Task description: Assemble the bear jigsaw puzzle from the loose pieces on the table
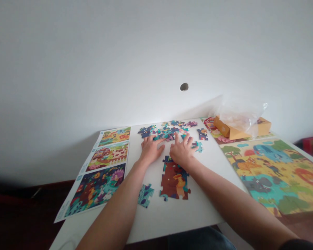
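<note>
Both hands reach forward to a loose heap of jigsaw puzzle pieces (166,131) near the back of the white table. My left hand (151,149) lies at the heap's near left edge, fingers stretched out and touching pieces. Beside it, my right hand (182,149) rests with spread fingers at the near right edge of the heap. Below the right hand lies a joined brown puzzle section (172,180) showing an orange animal; the wrist covers its upper right corner. A joined teal piece group (145,195) sits near my left forearm. Whether a fingertip pins any piece is too small to tell.
A picture sheet (106,156) with three printed scenes lies at the left. On the right are a finished safari puzzle (279,173), a yellow box (229,128) and a clear plastic bag (241,111). The white wall (120,62) with a hole rises behind the table.
</note>
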Demonstrator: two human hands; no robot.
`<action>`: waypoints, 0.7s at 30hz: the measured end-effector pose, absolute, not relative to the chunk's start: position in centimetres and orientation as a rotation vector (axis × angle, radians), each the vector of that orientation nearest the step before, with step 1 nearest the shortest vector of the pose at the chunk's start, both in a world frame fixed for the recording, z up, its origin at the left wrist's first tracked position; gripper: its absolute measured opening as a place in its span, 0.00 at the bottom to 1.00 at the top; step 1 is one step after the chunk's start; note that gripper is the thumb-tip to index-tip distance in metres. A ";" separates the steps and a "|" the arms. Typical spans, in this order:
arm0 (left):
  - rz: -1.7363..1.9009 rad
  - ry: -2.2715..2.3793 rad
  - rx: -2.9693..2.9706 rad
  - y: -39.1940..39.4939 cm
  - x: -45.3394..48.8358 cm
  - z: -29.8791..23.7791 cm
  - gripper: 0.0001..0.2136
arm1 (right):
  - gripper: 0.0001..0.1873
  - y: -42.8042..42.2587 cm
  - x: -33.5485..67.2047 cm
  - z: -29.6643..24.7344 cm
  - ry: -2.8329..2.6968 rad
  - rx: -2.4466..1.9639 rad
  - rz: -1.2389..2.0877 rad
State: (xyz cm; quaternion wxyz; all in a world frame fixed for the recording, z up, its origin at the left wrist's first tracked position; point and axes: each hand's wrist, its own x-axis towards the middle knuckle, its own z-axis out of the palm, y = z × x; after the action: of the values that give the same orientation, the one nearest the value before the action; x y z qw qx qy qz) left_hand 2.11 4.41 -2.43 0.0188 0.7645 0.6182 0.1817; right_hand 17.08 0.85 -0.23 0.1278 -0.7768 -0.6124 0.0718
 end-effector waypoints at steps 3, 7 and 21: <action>0.578 1.920 2.372 4.4 2.2 -2.4 0.18 | 0.34 1.8 17.6 -0.9 -1.844 -2.217 0.271; 0.593 1.939 2.361 4.3 2.2 -2.5 0.18 | 0.33 2.6 18.4 -1.2 -1.895 -2.151 0.242; 0.606 1.924 2.366 4.4 2.2 -2.5 0.18 | 0.34 2.8 18.1 -1.5 -1.986 -2.039 0.207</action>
State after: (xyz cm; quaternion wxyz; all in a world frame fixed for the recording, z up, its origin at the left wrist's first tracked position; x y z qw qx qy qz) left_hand 2.20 4.40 -2.50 0.0163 0.7609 0.6188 0.1948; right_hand 18.08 2.77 -1.54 0.1436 -0.7071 -0.6887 0.0716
